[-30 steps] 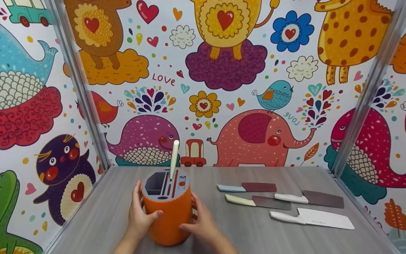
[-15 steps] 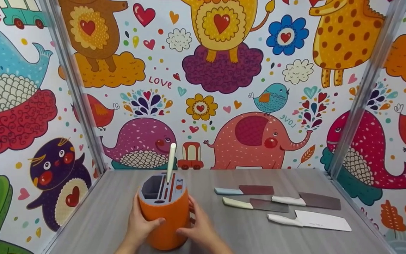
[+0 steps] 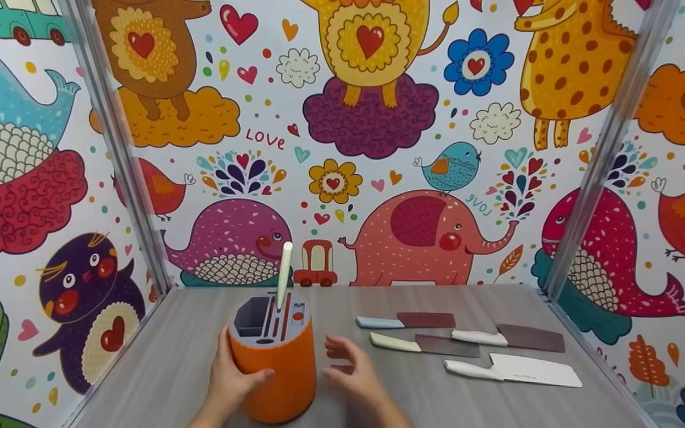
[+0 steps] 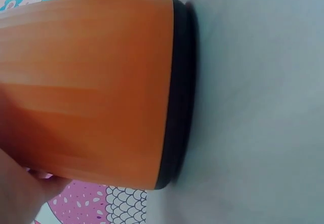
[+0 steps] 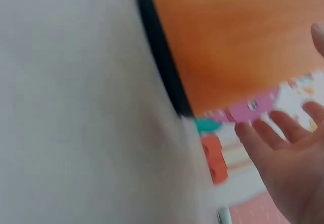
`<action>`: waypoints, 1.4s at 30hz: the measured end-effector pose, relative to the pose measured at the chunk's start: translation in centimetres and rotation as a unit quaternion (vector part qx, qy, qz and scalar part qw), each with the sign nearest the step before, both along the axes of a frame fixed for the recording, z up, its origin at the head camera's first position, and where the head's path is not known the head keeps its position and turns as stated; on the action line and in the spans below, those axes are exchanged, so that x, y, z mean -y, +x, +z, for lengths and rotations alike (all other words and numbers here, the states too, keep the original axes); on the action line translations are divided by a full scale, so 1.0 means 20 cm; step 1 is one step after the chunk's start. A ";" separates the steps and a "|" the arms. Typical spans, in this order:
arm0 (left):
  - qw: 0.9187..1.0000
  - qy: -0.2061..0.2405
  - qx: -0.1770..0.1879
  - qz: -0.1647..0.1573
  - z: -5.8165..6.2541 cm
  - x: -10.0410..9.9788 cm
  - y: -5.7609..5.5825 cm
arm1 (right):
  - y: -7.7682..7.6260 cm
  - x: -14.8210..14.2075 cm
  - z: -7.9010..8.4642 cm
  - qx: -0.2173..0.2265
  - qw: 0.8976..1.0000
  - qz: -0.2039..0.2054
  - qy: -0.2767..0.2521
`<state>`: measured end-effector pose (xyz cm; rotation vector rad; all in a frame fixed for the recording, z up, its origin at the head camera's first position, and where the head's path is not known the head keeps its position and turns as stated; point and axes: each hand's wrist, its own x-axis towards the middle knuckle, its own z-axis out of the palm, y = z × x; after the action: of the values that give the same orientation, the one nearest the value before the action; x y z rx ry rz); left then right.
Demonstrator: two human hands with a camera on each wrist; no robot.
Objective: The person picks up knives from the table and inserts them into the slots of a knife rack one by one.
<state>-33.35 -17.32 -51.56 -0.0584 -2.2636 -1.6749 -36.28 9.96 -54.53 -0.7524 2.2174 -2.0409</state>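
The orange holder [image 3: 280, 380] stands on the table [image 3: 420, 404] nearer the left edge, the left hand [image 3: 231, 379] curled round its left side, the right hand [image 3: 355, 371] just off its right side, fingers loosely bent, holding nothing.

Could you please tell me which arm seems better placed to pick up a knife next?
The right, probably: the right grip is empty and nearer the knives, while the left grip is holding the orange holder.
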 end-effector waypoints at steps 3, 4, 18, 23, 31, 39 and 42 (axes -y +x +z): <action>1.000 0.003 0.013 -0.003 0.01 0.00 0.01 | -0.03 -0.18 0.01 -0.048 0.999 0.019 -0.013; 1.000 0.005 0.017 -0.004 0.01 0.00 0.01 | -0.03 -0.25 0.02 -0.056 0.998 0.017 -0.010; 1.000 0.020 0.006 -0.007 0.00 0.02 0.00 | -0.09 -1.05 0.06 -0.045 0.943 -0.262 0.201; 1.000 0.018 -0.013 0.002 -0.02 0.01 -0.02 | -0.11 -1.17 -0.05 -0.052 0.901 -0.312 0.298; 1.000 0.020 -0.012 -0.005 -0.04 -0.02 -0.02 | -0.13 -1.29 -0.08 -0.054 0.859 -0.301 0.412; 1.000 0.017 -0.006 -0.006 -0.03 0.00 -0.01 | -0.14 -1.30 -0.08 -0.030 0.861 -0.267 0.432; 1.000 0.018 0.006 -0.009 -0.02 0.01 -0.01 | -0.13 -1.28 -0.09 -0.042 0.856 -0.265 0.442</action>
<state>-33.48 -17.61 -51.96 -0.0589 -2.2477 -1.7291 -38.98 35.54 -56.28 -0.1264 3.2039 -0.7990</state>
